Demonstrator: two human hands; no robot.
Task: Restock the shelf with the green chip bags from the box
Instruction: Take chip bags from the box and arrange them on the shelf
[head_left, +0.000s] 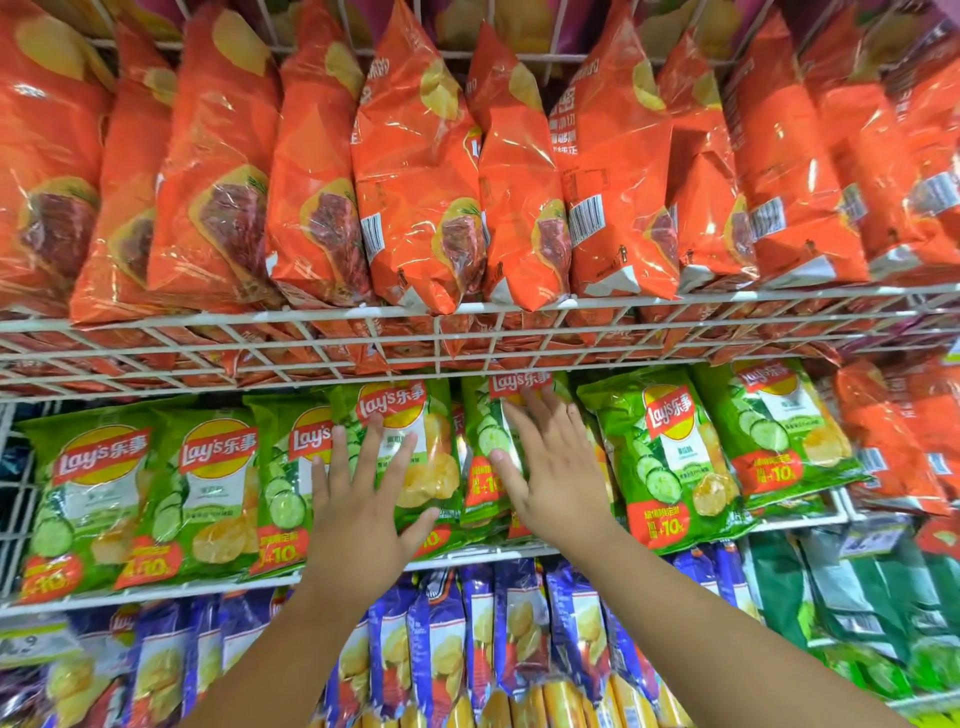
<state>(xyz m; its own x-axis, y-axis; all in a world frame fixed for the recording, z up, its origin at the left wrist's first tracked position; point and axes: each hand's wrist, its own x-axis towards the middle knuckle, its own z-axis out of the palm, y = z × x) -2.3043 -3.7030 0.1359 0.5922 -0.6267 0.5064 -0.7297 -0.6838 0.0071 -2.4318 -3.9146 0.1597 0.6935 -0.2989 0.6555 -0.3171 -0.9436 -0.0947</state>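
Green chip bags stand in a row on the middle white wire shelf (467, 553). My left hand (363, 499) lies flat with spread fingers against one green bag (415, 447) near the middle. Just to its right, my right hand (550, 467) presses with straight fingers on the neighbouring green bag (488, 441), which is turned partly sideways. More green bags fill the row at the left (98, 499) and at the right (670, 457). No box is in view.
Orange chip bags (415, 182) pack the wire shelf (467, 332) above and overhang its front. Blue bags (519, 634) and dark green bags (857, 597) fill the shelf below. More orange bags (893, 441) stand right of the green row.
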